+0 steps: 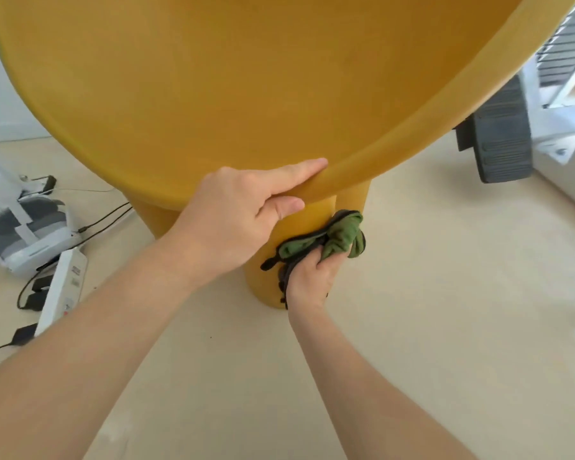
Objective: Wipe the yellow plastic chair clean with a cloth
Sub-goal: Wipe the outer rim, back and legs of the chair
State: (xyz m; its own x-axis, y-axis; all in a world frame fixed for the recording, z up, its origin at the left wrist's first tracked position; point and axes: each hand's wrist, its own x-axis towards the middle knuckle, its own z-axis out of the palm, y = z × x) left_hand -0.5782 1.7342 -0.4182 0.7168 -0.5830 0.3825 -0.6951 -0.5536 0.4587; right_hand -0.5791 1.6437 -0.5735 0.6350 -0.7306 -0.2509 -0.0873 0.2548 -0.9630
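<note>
Left hand (243, 210) grips chair (213, 78) rim; right hand (312, 277) apparently presses cloth (332, 237) on leg.

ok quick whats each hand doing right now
Left hand: gripping the rim of the yellow chair.
Right hand: holding the green cloth against the chair leg.

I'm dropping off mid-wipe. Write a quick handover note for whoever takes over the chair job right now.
Left hand: grips the rim of the yellow chair, apparently to steady it.
Right hand: holds the bunched green cloth against the chair's leg, just below the rim.
Done: cannot tell which surfaces are wiped.
Left: finish this leg, then check the seat and other legs.
</note>
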